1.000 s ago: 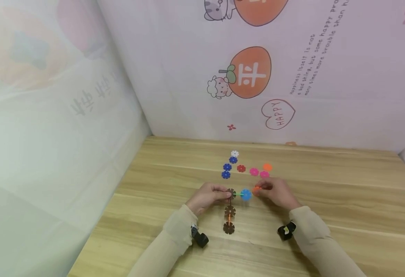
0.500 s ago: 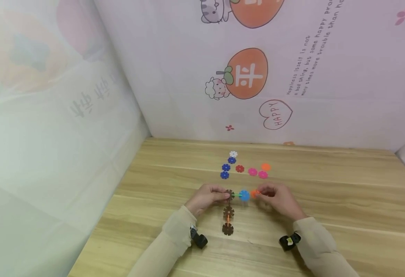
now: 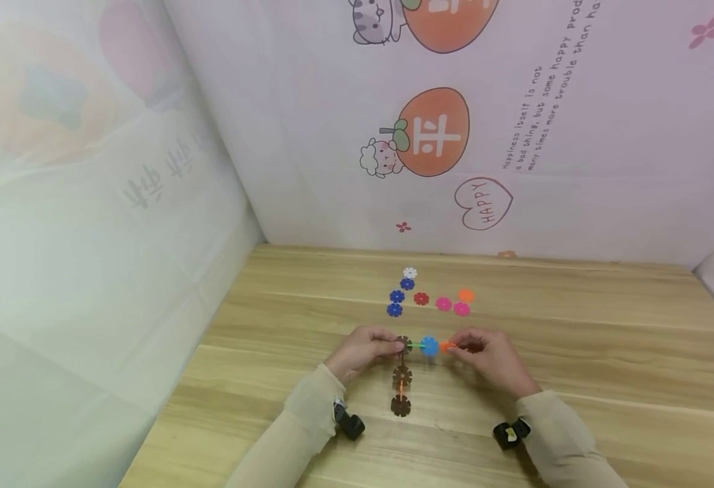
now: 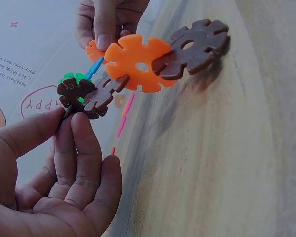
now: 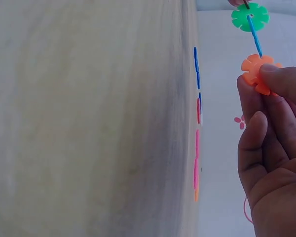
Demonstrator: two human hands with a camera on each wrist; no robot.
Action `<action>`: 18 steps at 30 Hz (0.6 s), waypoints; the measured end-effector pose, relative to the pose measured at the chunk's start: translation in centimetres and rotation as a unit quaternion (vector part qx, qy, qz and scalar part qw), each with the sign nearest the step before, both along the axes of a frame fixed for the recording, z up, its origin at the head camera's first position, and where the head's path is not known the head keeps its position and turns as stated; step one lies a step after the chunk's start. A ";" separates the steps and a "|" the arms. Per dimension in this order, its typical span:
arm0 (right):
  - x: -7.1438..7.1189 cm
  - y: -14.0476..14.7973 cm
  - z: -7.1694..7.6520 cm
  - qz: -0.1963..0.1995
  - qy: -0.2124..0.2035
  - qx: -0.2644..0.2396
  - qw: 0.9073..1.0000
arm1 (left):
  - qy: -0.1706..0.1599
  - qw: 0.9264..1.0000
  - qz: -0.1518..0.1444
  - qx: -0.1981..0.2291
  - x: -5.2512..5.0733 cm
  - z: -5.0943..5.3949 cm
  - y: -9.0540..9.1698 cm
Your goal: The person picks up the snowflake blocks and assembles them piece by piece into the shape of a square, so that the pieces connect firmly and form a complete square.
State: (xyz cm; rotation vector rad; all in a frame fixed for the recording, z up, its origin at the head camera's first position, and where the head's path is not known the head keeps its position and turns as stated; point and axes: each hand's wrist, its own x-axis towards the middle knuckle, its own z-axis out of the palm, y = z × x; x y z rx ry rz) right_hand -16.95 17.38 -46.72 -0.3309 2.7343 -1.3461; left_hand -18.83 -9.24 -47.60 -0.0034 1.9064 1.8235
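The left hand (image 3: 362, 352) pinches a brown notched disc (image 3: 404, 345) at the corner of a linked chain. From it, a green disc (image 5: 250, 18) and a blue disc (image 3: 429, 346) run rightward; an orange disc (image 4: 139, 64) and brown discs (image 3: 401, 406) run toward the person. The right hand (image 3: 496, 357) pinches another orange disc (image 5: 257, 72) between thumb and finger, its edge against the blue disc's edge. Whether the two are slotted together I cannot tell.
Behind the hands on the wooden table (image 3: 576, 325) lie a white disc (image 3: 410, 272), several dark blue discs (image 3: 396, 296), a red disc (image 3: 421, 299), two pink discs (image 3: 444, 304) and an orange disc (image 3: 466, 295). A printed cloth (image 3: 308, 135) stands behind.
The right hand has brought its orange disc leftward and slightly toward the person, up against the blue disc. The left hand keeps its grip on the brown disc. The head view has shifted slightly.
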 end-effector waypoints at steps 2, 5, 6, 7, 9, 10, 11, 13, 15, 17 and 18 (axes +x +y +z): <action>0.1 0.0 0.0 0.001 0.003 -0.001 1.000 | 0.000 1.000 0.000 0.003 0.0 0.0 0.0; 0.2 -0.1 0.0 0.006 0.013 -0.002 1.000 | 0.000 1.000 0.000 0.003 0.0 -0.1 -0.1; 0.2 -0.1 -0.1 0.008 0.016 -0.003 1.000 | -0.001 1.000 0.000 0.003 0.0 -0.1 -0.1; 0.2 -0.1 -0.1 0.010 0.020 -0.005 1.000 | -0.002 1.000 0.000 0.003 0.0 -0.1 -0.1; 0.2 -0.1 -0.2 0.015 0.030 -0.004 0.999 | -0.004 1.000 0.000 0.002 0.0 -0.2 -0.1; 0.2 -0.1 -0.2 0.017 0.035 -0.004 0.999 | -0.004 1.000 0.001 0.001 0.0 -0.2 -0.2; 0.2 -0.1 -0.2 0.018 0.040 -0.003 0.999 | -0.005 1.000 0.001 0.001 0.0 -0.2 -0.2; 0.2 -0.1 -0.3 0.020 0.049 0.001 0.999 | -0.006 1.000 0.003 0.000 0.0 -0.2 -0.2; 0.1 -0.1 -0.3 0.020 0.055 0.005 0.998 | -0.006 1.000 0.003 0.000 -0.1 -0.2 -0.2; 0.1 -0.2 -0.3 0.021 0.058 0.008 0.998 | -0.007 1.000 0.002 0.002 -0.1 -0.2 -0.2; 0.1 -0.2 -0.3 0.022 0.059 0.007 0.998 | -0.007 1.000 0.001 0.002 -0.1 -0.2 -0.2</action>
